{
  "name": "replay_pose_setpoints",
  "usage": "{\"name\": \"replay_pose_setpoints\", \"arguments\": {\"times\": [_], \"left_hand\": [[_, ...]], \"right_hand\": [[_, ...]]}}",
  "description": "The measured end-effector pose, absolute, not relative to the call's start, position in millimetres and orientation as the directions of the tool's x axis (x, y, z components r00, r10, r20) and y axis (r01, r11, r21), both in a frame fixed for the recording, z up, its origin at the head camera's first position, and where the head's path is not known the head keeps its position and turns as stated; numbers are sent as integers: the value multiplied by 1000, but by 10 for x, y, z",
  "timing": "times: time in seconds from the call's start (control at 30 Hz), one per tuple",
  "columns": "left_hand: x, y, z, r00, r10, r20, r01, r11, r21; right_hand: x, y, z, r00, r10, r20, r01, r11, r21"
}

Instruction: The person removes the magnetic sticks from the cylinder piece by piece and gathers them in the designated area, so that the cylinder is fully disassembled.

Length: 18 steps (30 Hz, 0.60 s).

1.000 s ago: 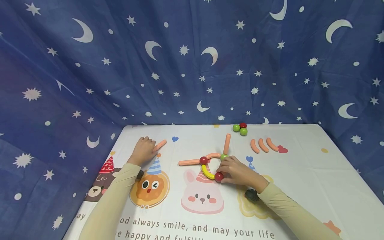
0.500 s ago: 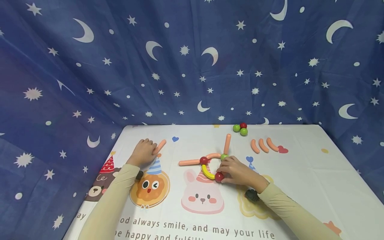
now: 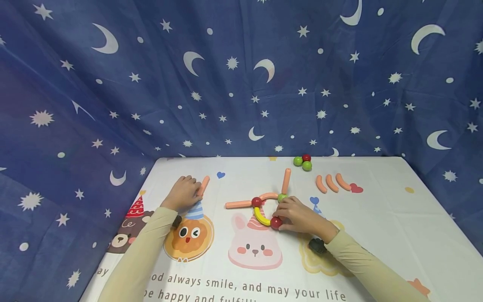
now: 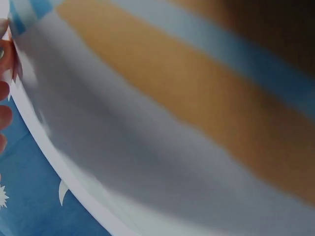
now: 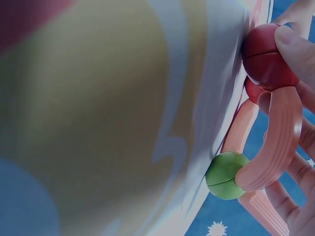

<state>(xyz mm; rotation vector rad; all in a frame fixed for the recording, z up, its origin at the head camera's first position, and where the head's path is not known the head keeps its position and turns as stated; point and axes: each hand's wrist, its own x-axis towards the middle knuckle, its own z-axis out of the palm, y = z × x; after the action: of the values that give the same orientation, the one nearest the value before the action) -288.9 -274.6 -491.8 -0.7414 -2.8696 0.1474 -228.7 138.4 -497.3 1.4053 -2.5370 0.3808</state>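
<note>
Head view, left hand (image 3: pixel 183 193): near the left edge of the table (image 3: pixel 381 222), grasping a straight pink stick (image 3: pixel 204 186) whose free end points towards the far edge.
Right hand (image 3: pixel 299 216): gripping the right side of a ring (image 3: pixel 265 221); in the right wrist view, thumb on its nearer red ball (image 5: pixel 268 54), fingers around a curved pink piece (image 5: pixel 278 142).
Ring: near the table's middle; a yellow piece (image 3: pixel 260 214) links the nearer red ball to the farther red ball (image 3: pixel 256 202), and a far curved piece (image 3: pixel 269 196) runs on to a green ball (image 3: pixel 282 197).
Attached sticks: a left stick (image 3: pixel 238 204) reaching towards the left edge, a far stick (image 3: pixel 286 181) towards the far edge.
Loose balls (image 3: pixel 307 166): two green, one red, clustered beside the far edge.
Spare curved pieces (image 3: pixel 332 183): three, side by side, towards the far right corner.
</note>
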Motion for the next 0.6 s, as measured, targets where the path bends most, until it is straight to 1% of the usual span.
{"name": "replay_pose_setpoints", "arguments": {"times": [0.13, 0.27, 0.4, 0.5, 0.6], "left_hand": [[-2919, -2688, -4875, -841, 507, 190, 485, 862, -151], [-2971, -2503, -4789, -782, 569, 255, 533, 822, -197], [-3012, -2206, -4690, -730, 630, 265, 581, 776, -246], [-3036, -1946, -4608, -698, 665, 266, 615, 747, -253], [-3058, -1685, -4526, -658, 702, 273, 649, 712, -267]], "right_hand": [[-2284, 1390, -4969, -515, -796, 317, -855, 503, -126], [-2289, 1420, -4952, -508, -792, 338, -859, 496, -127], [-2306, 1484, -4923, -516, -769, 378, -852, 504, -138], [-2328, 1530, -4907, -520, -751, 407, -848, 510, -143], [-2354, 1563, -4896, -540, -732, 415, -834, 531, -149]]}}
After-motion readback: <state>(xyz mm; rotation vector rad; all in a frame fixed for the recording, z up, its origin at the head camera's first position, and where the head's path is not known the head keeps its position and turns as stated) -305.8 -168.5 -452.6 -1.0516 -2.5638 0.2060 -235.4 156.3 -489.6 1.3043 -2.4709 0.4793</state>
